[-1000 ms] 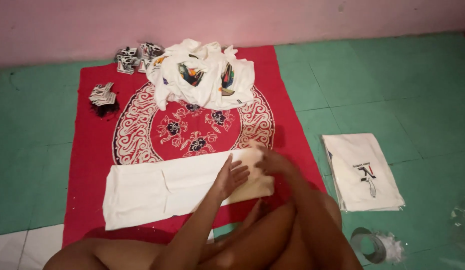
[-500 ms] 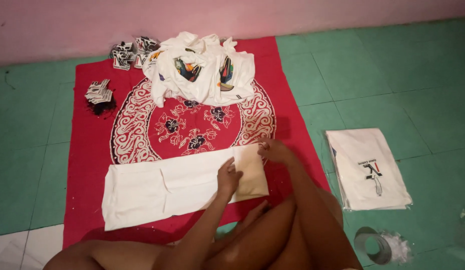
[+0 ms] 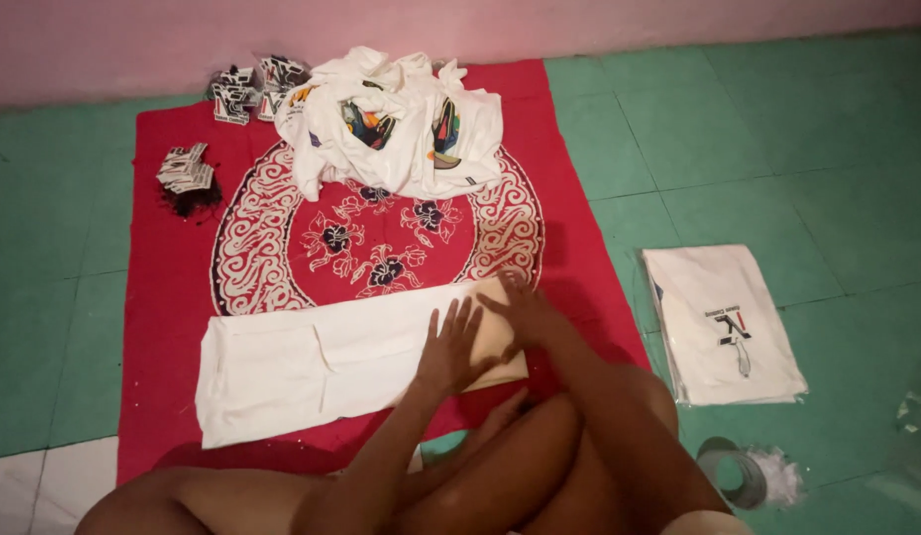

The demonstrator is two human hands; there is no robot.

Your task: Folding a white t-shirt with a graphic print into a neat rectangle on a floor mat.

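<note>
Both hands lie flat at the right end of a long white folded garment [image 3: 341, 362], which stretches crosswise on a red patterned cloth [image 3: 163, 297] spread over the green tiled floor [image 3: 758, 149]. The left hand [image 3: 450, 347] presses palm down with fingers spread, grasping nothing, seemingly to pin the fabric so it keeps its fold. The right hand [image 3: 525, 312] rests open on the end nearest the garment's right edge, fingers extended, also gripping nothing; it looks placed to smooth or steady that end. The person sits close, legs folded at the cloth's near edge, so the work stays within easy reach. To the right, apart on the tiles, sits a flat bagged white shirt [image 3: 723, 332], and nearer, a roll of tape [image 3: 730, 476]. Farther off, a heap of unfolded white printed shirts [image 3: 396, 124] lies at the cloth's far side, with small stacks of paper tags [image 3: 188, 168] near the far left corner.
</note>
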